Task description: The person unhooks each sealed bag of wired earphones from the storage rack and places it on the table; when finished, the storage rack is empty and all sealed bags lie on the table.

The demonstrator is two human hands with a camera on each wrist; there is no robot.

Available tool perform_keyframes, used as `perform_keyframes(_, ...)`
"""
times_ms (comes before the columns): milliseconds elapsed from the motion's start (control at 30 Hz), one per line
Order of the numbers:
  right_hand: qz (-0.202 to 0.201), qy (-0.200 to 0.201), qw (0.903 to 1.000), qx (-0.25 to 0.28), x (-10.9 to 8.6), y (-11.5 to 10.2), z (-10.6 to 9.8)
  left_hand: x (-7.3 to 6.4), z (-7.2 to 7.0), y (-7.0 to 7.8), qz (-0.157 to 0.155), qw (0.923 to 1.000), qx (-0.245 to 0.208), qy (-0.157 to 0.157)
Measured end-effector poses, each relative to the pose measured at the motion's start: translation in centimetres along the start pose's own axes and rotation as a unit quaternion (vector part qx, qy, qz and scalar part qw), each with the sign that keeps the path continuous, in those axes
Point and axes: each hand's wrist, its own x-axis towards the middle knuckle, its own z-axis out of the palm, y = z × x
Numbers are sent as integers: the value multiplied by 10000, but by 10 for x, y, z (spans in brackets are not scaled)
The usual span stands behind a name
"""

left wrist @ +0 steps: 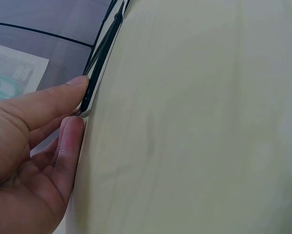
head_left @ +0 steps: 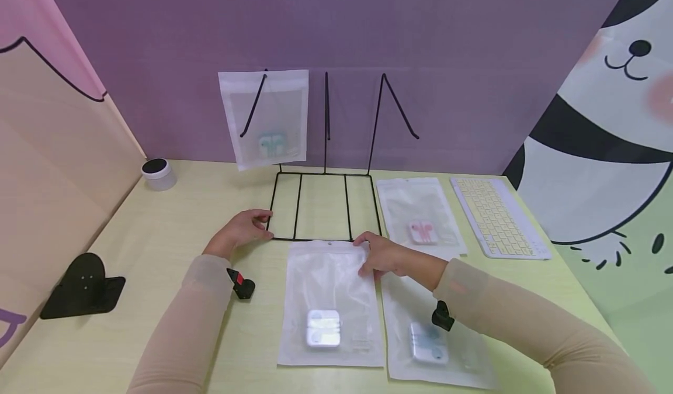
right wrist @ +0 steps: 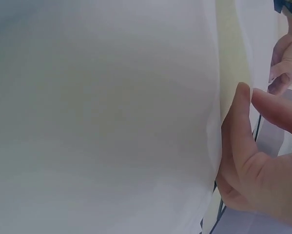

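My left hand (head_left: 244, 228) holds the front left corner of a black wire display rack (head_left: 322, 240), thumb and fingertips at the wire. The rack's left prong carries a white zip pouch (head_left: 273, 102) with mint-coloured earphones showing through. Before the rack lies a second white pouch (head_left: 336, 283) with a white earphone case (head_left: 323, 328). My right hand (head_left: 382, 253) pinches that pouch at its upper right edge; in the right wrist view, thumb and forefinger meet at the white edge. Under my right forearm, a third pouch (head_left: 436, 365) with a pale blue-and-white earphone case lies flat.
Right of the rack lies another pouch (head_left: 415, 201) with pink earphones, then a white keyboard (head_left: 496, 215). A small white jar (head_left: 159, 175) with a dark lid stands at the back left. A black stand (head_left: 84, 289) sits by the left wall. A purple panel (head_left: 447, 90) rises behind.
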Motion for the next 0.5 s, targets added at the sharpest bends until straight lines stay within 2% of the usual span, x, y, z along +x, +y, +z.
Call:
perform_keyframes(167, -106, 33, 9995, -287, 2, -1, 2, 0, -1, 0, -10, 10000, 67, 28)
perform_keyframes(500, -58, 28, 9990, -434, 0, -5, 3, 2, -1, -2, 86, 9999, 83, 7)
